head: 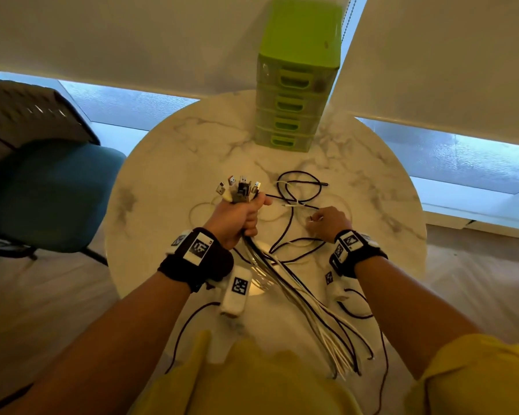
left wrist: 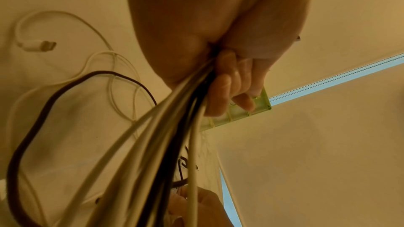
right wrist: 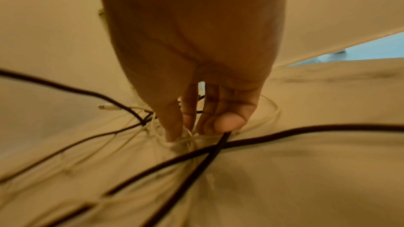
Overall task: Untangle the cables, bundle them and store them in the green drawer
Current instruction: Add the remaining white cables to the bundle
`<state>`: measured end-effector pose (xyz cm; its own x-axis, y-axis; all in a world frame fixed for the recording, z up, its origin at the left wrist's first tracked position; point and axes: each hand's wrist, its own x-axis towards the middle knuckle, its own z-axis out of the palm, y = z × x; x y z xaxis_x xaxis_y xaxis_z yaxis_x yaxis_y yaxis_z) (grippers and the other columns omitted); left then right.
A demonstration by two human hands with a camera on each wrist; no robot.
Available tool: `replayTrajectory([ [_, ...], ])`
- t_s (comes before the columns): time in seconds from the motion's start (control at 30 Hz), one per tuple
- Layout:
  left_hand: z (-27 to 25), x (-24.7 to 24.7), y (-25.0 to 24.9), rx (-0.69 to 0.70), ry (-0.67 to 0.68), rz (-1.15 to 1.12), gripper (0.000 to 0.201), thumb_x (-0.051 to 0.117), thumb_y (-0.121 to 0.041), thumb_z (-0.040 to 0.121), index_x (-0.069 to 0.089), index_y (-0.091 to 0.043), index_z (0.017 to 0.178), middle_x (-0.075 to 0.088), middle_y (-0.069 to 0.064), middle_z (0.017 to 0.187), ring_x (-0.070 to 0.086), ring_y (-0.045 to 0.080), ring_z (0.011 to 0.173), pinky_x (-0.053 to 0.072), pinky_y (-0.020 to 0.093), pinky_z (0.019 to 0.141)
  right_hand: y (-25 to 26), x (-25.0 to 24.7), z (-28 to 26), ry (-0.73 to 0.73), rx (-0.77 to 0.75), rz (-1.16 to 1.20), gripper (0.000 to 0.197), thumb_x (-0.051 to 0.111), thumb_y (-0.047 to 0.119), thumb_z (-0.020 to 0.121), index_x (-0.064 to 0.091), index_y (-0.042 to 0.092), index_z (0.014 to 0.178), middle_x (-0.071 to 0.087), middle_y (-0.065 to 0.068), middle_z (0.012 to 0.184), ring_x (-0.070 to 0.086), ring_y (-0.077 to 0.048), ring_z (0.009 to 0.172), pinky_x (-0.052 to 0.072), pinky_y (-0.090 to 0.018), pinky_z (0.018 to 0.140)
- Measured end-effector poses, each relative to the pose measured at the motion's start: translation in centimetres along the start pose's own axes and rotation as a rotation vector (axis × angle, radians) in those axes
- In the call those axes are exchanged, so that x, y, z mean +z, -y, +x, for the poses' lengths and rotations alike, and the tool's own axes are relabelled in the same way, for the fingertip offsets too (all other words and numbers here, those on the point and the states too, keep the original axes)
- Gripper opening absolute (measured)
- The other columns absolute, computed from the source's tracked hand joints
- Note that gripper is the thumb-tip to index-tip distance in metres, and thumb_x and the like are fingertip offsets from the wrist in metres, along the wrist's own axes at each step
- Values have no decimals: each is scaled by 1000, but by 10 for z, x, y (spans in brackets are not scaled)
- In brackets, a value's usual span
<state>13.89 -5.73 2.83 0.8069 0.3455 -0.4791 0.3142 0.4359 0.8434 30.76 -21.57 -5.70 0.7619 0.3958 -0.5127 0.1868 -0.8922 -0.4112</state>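
— Marble-patterned and round, the worktop [head: 168, 151] fills the middle of the head view; what is carried on it?

— A green drawer unit [head: 294, 85] is stood at the upper centre of the frame, at the far edge, with four drawers, all seen pushed in. Loose cables [head: 297, 190], black and white, are spread in loops just right of centre, below the drawer unit.

— And what is held?

— A bundle of cables [head: 282, 274] is clenched in the left hand [head: 237, 217], left of centre. The fingers [left wrist: 223, 82] are curled tight round it, so the grip is a closed fist on the bundle. The USB plugs [head: 240, 187] are fanned out above the fist, and the strands are trailed down toward the lower right of the frame, over the near edge of the worktop.

— Is the right hand [head: 328, 220] engaged?

— It is lowered onto the loose cables right of centre. In the right wrist view, the fingertips [right wrist: 174, 132] are pressed down at a thin white cable [right wrist: 196, 138], close beside a crossing of two black ones. Whether the white strand is actually pinched cannot be told; the picture is blurred there.

— Anything else around?

— A blue chair [head: 51, 193] is seen at the left edge, and pale roller blinds [head: 447, 55] are hung across the top.
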Motion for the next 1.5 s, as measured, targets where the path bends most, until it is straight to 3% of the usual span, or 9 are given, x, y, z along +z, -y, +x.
replayTrajectory([
  [0.13, 2, 0, 1, -1, -9, 2, 22, 47, -24, 101, 59, -10, 89, 23, -9, 49, 22, 6, 40, 25, 20, 40, 2, -12, 3, 63, -102, 102, 24, 67, 22, 85, 53, 14, 68, 61, -5, 85, 56, -14, 80, 42, -26, 70],
  [0.3, 1, 16, -6, 22, -7, 5, 20, 50, -24, 99, 60, -10, 90, 23, -9, 48, 22, 5, 40, 25, 20, 39, 14, -50, -20, 23, -259, 311, 17, 68, 17, 85, 58, 4, 79, 67, -6, 81, 58, -14, 67, 47, -34, 71],
  [0.4, 0, 30, -13, 46, -11, 59, 19, 54, -24, 97, 66, -11, 93, 27, -8, 52, 24, 6, 43, 25, 20, 41, 24, -68, -44, 52, -344, 453, 18, 67, 15, 88, 64, -2, 91, 69, -14, 81, 61, -15, 67, 49, -22, 66],
  [0.53, -1, 49, -16, 94, -45, 138, 11, 64, -19, 91, 66, -11, 98, 42, -5, 60, 27, 9, 46, 27, 21, 42, 35, -79, -72, 47, -437, 659, 14, 64, 13, 90, 62, 11, 104, 69, -10, 78, 64, -13, 66, 48, -20, 60],
  [0.8, -6, 72, -13, 184, -137, 50, 8, 71, -17, 86, 65, -19, 81, 42, -4, 54, 28, 13, 48, 28, 22, 44, 49, -97, -92, -185, -697, 602, 17, 68, 7, 85, 63, 23, 86, 64, 5, 89, 61, -13, 91, 49, -35, 88],
  [0.93, -14, 81, -17, 283, -78, -8, 13, 70, -12, 86, 70, -20, 97, 45, -9, 53, 28, 11, 49, 25, 21, 46, 51, -121, -114, -59, -700, 688, 10, 59, 4, 91, 62, 11, 98, 67, -11, 85, 66, -21, 81, 57, -33, 80],
  [1.07, -18, 90, -25, 305, 14, 18, 22, 67, 4, 82, 61, -17, 81, 51, -11, 56, 43, 5, 46, 32, 20, 46, 52, -119, -128, 65, -653, 682, 15, 59, 9, 92, 58, 12, 106, 66, -25, 90, 64, -30, 79, 57, -42, 76],
  [1.3, -24, 94, -32, 212, 134, -102, 9, 57, 0, 91, 61, -9, 92, 55, 1, 69, 32, 5, 42, 29, 19, 42, 55, -100, -128, 145, -436, 998, 18, 52, 28, 97, 42, 13, 97, 50, -5, 66, 45, -12, 44, 31, -20, 38],
  [1.5, -32, 78, -58, 283, 121, -338, 22, 44, -15, 101, 55, -9, 83, 51, -2, 70, 36, 6, 50, 32, 17, 47, 6, -88, -104, 60, -426, 473, 13, 64, 22, 90, 59, 14, 81, 56, 3, 64, 45, -9, 52, 37, -21, 51],
])
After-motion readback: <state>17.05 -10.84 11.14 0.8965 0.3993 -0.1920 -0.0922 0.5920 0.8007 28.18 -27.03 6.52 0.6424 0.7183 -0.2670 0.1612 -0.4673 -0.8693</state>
